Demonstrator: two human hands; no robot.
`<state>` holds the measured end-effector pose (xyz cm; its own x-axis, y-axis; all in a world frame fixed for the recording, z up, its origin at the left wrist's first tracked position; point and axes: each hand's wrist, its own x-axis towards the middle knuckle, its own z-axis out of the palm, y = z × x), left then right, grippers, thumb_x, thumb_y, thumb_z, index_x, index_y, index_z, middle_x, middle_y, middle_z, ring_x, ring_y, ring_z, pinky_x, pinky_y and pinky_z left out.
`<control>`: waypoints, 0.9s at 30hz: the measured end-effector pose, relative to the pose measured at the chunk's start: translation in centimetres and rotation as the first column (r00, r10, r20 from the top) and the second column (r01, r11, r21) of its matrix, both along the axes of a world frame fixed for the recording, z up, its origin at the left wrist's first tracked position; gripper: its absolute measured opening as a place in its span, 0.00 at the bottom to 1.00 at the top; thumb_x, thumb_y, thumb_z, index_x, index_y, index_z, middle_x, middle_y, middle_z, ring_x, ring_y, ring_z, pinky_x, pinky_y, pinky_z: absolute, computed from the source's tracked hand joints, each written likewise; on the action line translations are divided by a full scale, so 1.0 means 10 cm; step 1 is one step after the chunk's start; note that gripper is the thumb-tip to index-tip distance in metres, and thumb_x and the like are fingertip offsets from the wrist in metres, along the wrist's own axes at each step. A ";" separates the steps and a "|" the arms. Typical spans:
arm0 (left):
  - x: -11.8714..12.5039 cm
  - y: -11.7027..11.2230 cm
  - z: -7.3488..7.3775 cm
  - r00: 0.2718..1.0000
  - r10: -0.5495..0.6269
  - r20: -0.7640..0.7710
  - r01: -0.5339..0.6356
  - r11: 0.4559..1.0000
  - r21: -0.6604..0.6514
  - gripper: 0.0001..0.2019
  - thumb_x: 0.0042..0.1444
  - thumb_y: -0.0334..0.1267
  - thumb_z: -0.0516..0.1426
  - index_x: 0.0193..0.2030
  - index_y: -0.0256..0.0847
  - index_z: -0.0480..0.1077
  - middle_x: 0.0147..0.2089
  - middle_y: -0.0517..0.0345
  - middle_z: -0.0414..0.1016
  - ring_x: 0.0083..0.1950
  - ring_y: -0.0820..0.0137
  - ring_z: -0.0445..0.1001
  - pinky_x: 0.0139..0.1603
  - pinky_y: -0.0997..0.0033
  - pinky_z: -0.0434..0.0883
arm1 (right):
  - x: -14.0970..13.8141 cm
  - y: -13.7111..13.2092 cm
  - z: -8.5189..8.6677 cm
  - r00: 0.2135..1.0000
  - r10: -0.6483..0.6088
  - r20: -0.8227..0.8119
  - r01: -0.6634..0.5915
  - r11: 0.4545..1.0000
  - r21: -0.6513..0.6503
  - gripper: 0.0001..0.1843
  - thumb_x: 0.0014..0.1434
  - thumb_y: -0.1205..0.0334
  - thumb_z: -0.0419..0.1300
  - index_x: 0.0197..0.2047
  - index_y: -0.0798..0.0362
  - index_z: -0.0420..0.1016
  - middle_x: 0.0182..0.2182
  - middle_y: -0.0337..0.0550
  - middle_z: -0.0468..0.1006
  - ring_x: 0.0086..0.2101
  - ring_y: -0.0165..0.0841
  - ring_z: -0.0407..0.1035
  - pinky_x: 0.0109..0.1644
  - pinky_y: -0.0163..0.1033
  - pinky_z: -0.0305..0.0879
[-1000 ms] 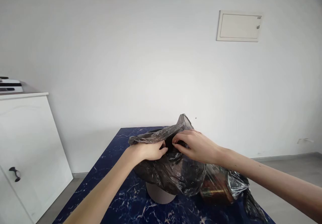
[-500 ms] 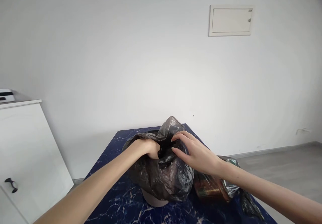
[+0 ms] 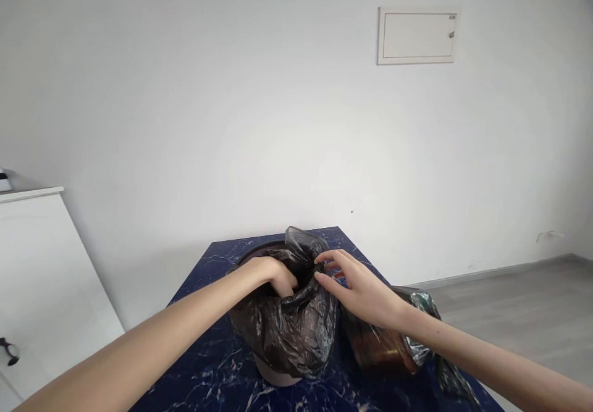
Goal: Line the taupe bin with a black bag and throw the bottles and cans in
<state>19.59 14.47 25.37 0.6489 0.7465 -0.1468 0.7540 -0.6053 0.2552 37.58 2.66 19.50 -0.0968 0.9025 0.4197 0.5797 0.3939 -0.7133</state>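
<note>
The black bag (image 3: pixel 301 338) over the bin (image 3: pixel 275 377) opens upward, long axis 12-to-6 o'clock, baring more rim (image 3: pixel 259 250) than earlier. I cannot tell the left hand (image 3: pixel 280 276)'s hidden fingers; the right hand (image 3: pixel 356 283)'s, at 2 o'clock, stand apart.

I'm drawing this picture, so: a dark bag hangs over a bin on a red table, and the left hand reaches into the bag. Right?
Not quite: the head view shows a blue table, not a red one. The dark bag does hang over a bin, and the left hand reaches in.
</note>
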 end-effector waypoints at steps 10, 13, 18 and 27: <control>-0.54 -0.66 0.39 0.989 -0.104 0.101 0.058 0.923 0.380 0.18 0.72 0.48 0.52 0.58 0.47 0.77 0.55 0.48 0.81 0.53 0.56 0.79 0.56 0.55 0.73 | 0.05 0.46 -0.07 0.932 -0.199 -0.304 0.157 0.975 -0.157 0.26 0.66 0.49 0.62 0.61 0.53 0.66 0.59 0.57 0.76 0.56 0.44 0.75 0.58 0.50 0.71; -0.64 -0.67 0.21 0.931 -0.083 0.356 -0.194 0.715 0.672 0.25 0.68 0.49 0.56 0.68 0.40 0.69 0.64 0.39 0.72 0.61 0.50 0.74 0.62 0.47 0.71 | 0.03 0.62 -0.10 0.909 -0.210 -0.359 0.131 0.964 -0.231 0.34 0.65 0.43 0.64 0.66 0.52 0.64 0.58 0.56 0.78 0.55 0.44 0.75 0.57 0.49 0.71; -0.82 -0.35 0.15 0.859 0.137 0.493 -0.356 0.853 0.382 0.30 0.57 0.61 0.63 0.57 0.40 0.76 0.64 0.40 0.75 0.65 0.43 0.71 0.65 0.48 0.66 | -0.02 0.85 -0.14 0.866 -0.200 -0.458 0.040 0.941 -0.336 0.33 0.60 0.34 0.65 0.55 0.53 0.75 0.50 0.52 0.80 0.48 0.41 0.75 0.41 0.40 0.70; -1.21 0.10 0.05 0.679 0.425 0.599 -0.505 0.862 -0.040 0.27 0.60 0.66 0.57 0.31 0.42 0.74 0.27 0.55 0.78 0.34 0.57 0.79 0.31 0.68 0.66 | -0.01 1.10 -0.24 0.810 -0.131 -0.572 -0.067 0.948 -0.312 0.25 0.63 0.38 0.66 0.31 0.51 0.70 0.26 0.33 0.69 0.26 0.27 0.62 0.31 0.34 0.61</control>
